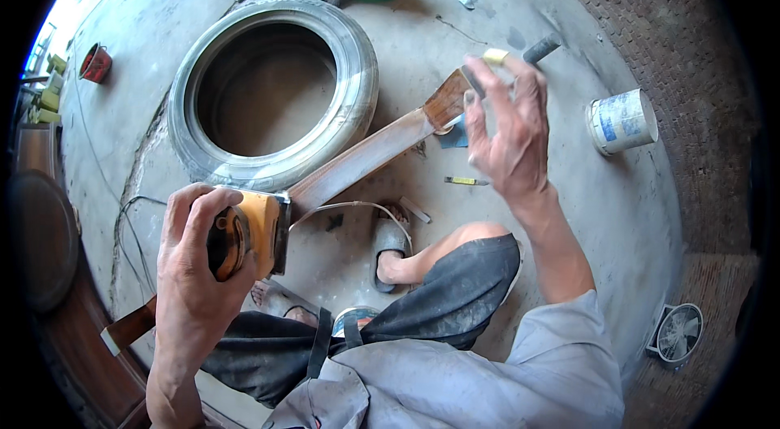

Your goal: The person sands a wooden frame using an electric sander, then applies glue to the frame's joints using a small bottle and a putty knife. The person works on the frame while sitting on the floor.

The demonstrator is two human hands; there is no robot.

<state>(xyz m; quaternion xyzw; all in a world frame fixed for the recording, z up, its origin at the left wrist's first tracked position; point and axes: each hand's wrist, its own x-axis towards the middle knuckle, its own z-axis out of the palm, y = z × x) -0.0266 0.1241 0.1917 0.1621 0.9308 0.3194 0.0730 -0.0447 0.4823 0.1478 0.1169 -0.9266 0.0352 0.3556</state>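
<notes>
My left hand (199, 258) wraps round an orange power sander (265, 226), whose dark base faces the wooden piece. That long brown wooden piece (370, 162) runs slantwise from lower left to upper right past the tyre, its middle pale with dust. Near its far end, my right hand (516, 124) is raised with fingers apart, slightly blurred. One fingertip bears a pale yellow wrap (496, 57). A dark grey edge (474, 81) shows by the fingers; I cannot tell whether it is a separate thing. The tyre (357, 108) lies flat on the floor beyond the wood.
A white bucket (624, 122) lies tipped at the right, with a fan (678, 333) nearer. A dark cylinder (542, 48) and yellow marker (465, 181) lie by my right hand. A red bucket (95, 63) stands far left; cables (123, 226) cross the floor. Dark wooden furniture (69, 323) is at left.
</notes>
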